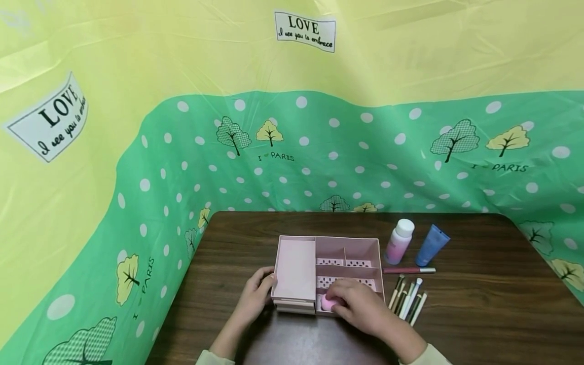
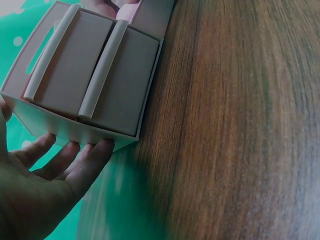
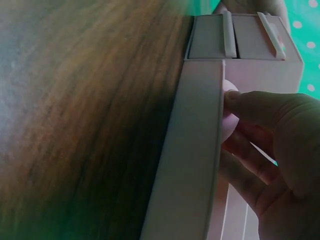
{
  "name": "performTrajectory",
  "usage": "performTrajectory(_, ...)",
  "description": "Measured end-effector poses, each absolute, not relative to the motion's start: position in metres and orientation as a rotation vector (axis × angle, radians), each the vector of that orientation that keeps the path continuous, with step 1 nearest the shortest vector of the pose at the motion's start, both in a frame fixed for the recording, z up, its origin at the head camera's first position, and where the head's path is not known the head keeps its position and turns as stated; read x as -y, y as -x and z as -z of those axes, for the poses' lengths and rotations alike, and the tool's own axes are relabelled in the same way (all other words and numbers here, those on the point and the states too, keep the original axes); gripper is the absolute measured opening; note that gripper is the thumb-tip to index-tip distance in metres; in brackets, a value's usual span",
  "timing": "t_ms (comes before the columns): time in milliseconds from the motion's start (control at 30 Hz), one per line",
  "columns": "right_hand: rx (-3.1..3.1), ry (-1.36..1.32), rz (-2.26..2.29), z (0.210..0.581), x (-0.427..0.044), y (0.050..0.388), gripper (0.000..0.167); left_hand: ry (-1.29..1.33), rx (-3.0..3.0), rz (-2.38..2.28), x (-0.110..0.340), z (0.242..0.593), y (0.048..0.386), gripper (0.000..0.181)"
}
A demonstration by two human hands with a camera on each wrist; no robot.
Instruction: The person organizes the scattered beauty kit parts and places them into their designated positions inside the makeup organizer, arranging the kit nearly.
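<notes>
A pink desk organizer (image 1: 295, 266) stands on the table, with a flat-topped drawer section on its left and open compartments on its right. Inside the front right compartment, my right hand (image 1: 360, 306) pinches a rounded pink makeup sponge (image 1: 326, 303) between thumb and fingers. The right wrist view shows the sponge (image 3: 230, 122) just behind the front wall, partly hidden by that wall and the thumb. My left hand (image 1: 253, 295) touches the organizer's left side. In the left wrist view its fingertips (image 2: 104, 146) rest against the side wall, beside two drawers (image 2: 120, 80).
Right of the organizer lie several makeup brushes (image 1: 408, 299) and a slim dark-red tube (image 1: 401, 270). Behind them stand a pink-and-white bottle (image 1: 399, 243) and a blue squeeze tube (image 1: 431, 247). A patterned green and yellow cloth (image 1: 319, 142) hangs around the wooden table (image 1: 474, 284).
</notes>
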State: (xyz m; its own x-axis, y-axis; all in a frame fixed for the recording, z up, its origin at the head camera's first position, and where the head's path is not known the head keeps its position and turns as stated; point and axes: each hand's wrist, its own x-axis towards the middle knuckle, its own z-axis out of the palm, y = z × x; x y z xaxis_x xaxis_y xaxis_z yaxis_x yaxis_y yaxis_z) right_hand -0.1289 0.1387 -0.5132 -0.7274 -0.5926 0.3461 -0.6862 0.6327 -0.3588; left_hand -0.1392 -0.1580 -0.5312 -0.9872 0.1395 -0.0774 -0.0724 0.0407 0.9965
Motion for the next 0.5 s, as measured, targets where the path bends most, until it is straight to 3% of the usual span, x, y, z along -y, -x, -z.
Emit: performTrajectory(500, 2.62, -1.002, -0.76, 0.5136, -0.143, 0.1272, 0.02, -0.069, -2.158, -2.075, 0.1575, 0.53, 0.1384, 0.044)
